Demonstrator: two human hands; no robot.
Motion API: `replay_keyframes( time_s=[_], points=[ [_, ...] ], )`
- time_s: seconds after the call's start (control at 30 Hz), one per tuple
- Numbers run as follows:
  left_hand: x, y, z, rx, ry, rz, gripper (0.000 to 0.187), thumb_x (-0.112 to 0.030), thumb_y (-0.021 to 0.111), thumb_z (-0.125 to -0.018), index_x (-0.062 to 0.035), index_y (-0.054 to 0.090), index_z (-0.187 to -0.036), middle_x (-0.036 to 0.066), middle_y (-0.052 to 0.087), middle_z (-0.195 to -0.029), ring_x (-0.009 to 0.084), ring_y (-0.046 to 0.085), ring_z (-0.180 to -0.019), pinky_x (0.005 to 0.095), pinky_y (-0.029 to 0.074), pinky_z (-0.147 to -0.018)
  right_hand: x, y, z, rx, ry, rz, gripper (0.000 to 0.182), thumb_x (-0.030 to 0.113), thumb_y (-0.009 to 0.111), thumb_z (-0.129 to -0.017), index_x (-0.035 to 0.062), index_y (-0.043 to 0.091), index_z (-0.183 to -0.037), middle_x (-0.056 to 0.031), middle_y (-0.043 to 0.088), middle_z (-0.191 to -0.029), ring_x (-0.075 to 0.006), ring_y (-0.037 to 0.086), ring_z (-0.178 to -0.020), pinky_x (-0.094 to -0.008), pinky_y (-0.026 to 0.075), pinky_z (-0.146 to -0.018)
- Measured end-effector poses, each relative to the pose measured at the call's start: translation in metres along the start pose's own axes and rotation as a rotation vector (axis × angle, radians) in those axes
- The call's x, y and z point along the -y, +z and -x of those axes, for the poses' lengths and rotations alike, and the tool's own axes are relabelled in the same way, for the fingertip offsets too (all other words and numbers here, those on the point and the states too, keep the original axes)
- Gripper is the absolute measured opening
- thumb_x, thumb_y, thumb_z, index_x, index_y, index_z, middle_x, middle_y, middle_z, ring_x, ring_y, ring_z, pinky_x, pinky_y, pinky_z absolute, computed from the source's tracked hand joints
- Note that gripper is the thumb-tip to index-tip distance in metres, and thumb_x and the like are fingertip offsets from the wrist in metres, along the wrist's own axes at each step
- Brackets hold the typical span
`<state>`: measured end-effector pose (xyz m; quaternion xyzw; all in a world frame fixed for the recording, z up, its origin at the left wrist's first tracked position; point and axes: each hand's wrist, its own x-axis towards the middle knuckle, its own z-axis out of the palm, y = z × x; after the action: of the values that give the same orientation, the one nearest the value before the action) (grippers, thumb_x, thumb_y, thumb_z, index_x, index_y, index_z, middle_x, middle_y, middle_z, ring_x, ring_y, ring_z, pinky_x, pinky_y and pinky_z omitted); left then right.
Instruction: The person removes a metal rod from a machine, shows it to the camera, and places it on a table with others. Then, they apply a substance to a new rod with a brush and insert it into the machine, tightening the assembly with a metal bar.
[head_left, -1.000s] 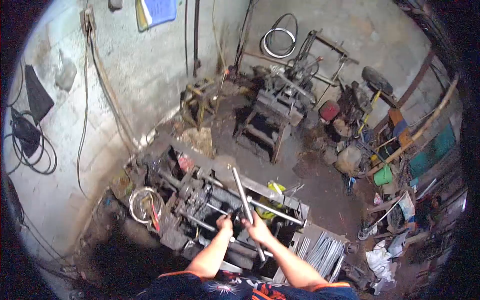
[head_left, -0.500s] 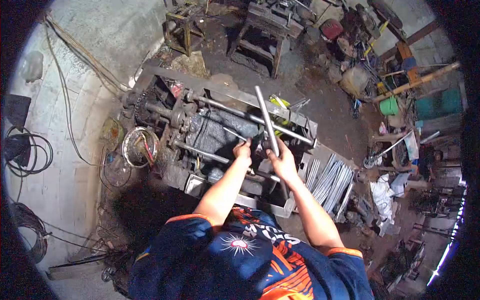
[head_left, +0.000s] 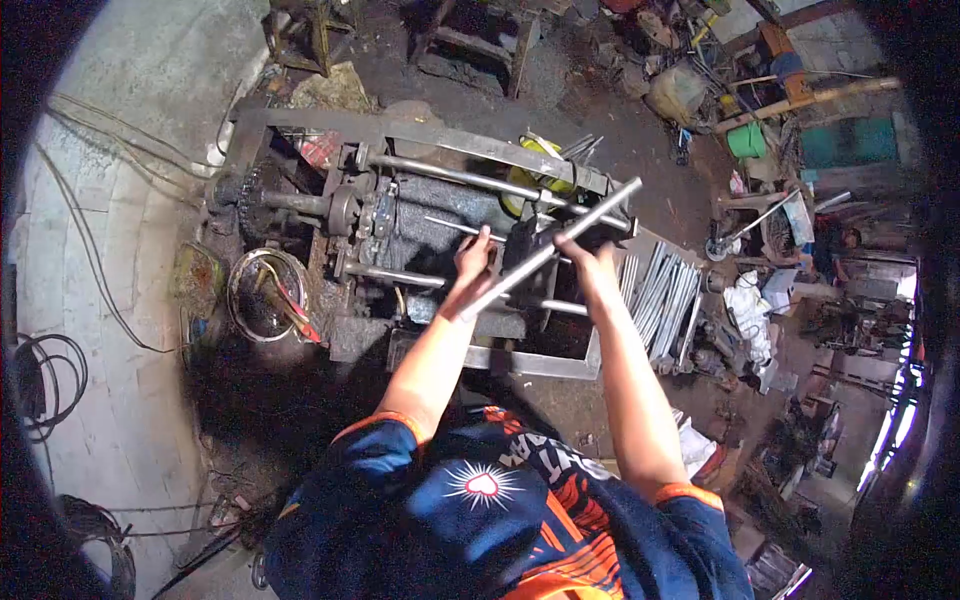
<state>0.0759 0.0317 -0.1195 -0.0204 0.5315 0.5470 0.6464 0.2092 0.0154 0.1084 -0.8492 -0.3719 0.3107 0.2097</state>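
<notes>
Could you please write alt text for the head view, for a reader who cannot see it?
A person's right hand holds a long metal bar slanting above a metal-framed machine; the left hand is at a thin rod. A pile of metal rods lies to the right, a round basin to the left.

Pipe [head_left: 521,272]: bare metal, smooth, glossy streak along it. Machine rails [head_left: 450,177]: smooth metal, bright shine. Machine frame [head_left: 430,131]: metal, dull, grimy. Stacked rods [head_left: 660,300]: metal, smooth, satin from where I stand. Shirt [head_left: 420,530]: cloth, matt, printed. Green bucket [head_left: 746,141]: looks plastic. Sack [head_left: 748,310]: crumpled, plastic or cloth, can't tell. Floor [head_left: 640,170]: rough, matt.
</notes>
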Motion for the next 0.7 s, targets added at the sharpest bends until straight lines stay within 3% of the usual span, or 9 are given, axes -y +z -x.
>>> replay_keyframes(
  time_s=[0.07,0.13,0.23,0.27,0.37,0.5,0.6,0.67,0.7],
  points=[
    [-0.019,0.012,0.019,-0.1,-0.112,0.022,0.018,-0.02,0.073,-0.081,-0.0079,0.062,-0.076,0.0,0.058,-0.067,0.0106,0.052,-0.055,0.0245,0.043,-0.049,0.021,-0.003,-0.021,0.393,-0.278,-0.263,0.077,0.022,0.075,-0.067,-0.0057,0.041,-0.13,-0.0189,0.057,-0.119,-0.0275,0.051,-0.113,-0.0329,0.036,-0.099],
    [-0.024,0.023,0.026,-0.184,-0.11,0.186,0.018,-0.019,0.074,-0.08,-0.0073,0.062,-0.077,-0.001,0.058,-0.068,0.0107,0.052,-0.056,0.0254,0.043,-0.05,0.038,-0.003,-0.037,0.438,-0.473,0.064,0.079,0.014,0.074,-0.063,-0.0044,0.039,-0.131,-0.019,0.059,-0.112,-0.0251,0.057,-0.102,-0.0324,0.043,-0.091],
    [-0.011,0.012,0.009,-0.115,-0.089,0.25,0.018,-0.017,0.075,-0.079,-0.0058,0.064,-0.088,0.0,0.061,-0.076,0.0114,0.053,-0.063,0.0268,0.043,-0.057,0.075,-0.009,-0.022,0.548,-0.468,0.253,0.071,0.01,0.07,-0.065,-0.0022,0.043,-0.13,-0.0174,0.061,-0.107,-0.0218,0.058,-0.096,-0.0312,0.047,-0.085],
    [-0.011,0.01,0.006,-0.114,-0.078,0.239,0.019,-0.017,0.075,-0.079,-0.0054,0.064,-0.089,0.0,0.061,-0.077,0.0115,0.053,-0.064,0.0273,0.043,-0.057,0.069,-0.012,-0.036,0.669,-0.568,0.297,0.065,0.016,0.071,-0.068,0.0005,0.048,-0.127,-0.0151,0.063,-0.109,-0.0259,0.06,-0.098,-0.0401,0.044,-0.092],
    [-0.022,0.013,0.018,-0.055,-0.121,0.288,0.019,-0.018,0.076,-0.078,-0.0059,0.063,-0.085,0.0,0.06,-0.074,0.011,0.052,-0.059,0.0263,0.042,-0.054,0.082,-0.028,-0.025,0.556,-0.758,1.056,0.052,0.03,0.067,-0.075,0.0105,0.057,-0.123,-0.0105,0.055,-0.128,-0.034,0.047,-0.122,-0.058,0.022,-0.105],
    [-0.034,0.014,0.024,-0.005,-0.129,0.283,0.017,-0.011,0.075,-0.079,-0.0075,0.058,-0.08,0.0,0.057,-0.067,0.0089,0.05,-0.053,0.0244,0.042,-0.05,0.028,-0.032,-0.014,0.196,-0.792,0.507,0.058,0.028,0.066,-0.079,0.0048,0.049,-0.129,-0.0166,0.044,-0.138,-0.0356,0.03,-0.134,-0.0455,0.023,-0.111],
    [-0.033,0.012,0.023,0.033,-0.109,0.264,0.017,-0.011,0.074,-0.079,-0.0078,0.058,-0.079,-0.001,0.056,-0.066,0.0091,0.049,-0.053,0.0233,0.041,-0.05,0.017,-0.023,0.025,0.066,-0.536,0.424,0.062,0.021,0.064,-0.081,0.0074,0.04,-0.137,-0.0226,0.048,-0.132,-0.0307,0.043,-0.127,-0.0384,0.033,-0.105],
    [-0.033,0.011,0.025,0.018,-0.081,0.319,0.016,-0.012,0.073,-0.081,-0.0077,0.057,-0.076,-0.001,0.055,-0.066,0.0088,0.048,-0.053,0.0225,0.041,-0.05,0.009,-0.024,0.027,0.184,-0.494,0.624,0.058,0.014,0.064,-0.078,0.0109,0.043,-0.132,-0.0199,0.054,-0.122,-0.0403,0.048,-0.116,-0.0483,0.039,-0.098],
    [-0.033,0.009,0.023,-0.001,-0.067,0.295,0.015,-0.011,0.072,-0.081,-0.0074,0.058,-0.076,-0.001,0.055,-0.066,0.0089,0.048,-0.054,0.0226,0.041,-0.051,0.002,-0.022,0.018,0.032,-0.6,0.815,0.054,0.008,0.06,-0.076,0.0115,0.046,-0.128,-0.0184,0.056,-0.117,-0.0399,0.05,-0.113,-0.051,0.04,-0.096]
  ],
)
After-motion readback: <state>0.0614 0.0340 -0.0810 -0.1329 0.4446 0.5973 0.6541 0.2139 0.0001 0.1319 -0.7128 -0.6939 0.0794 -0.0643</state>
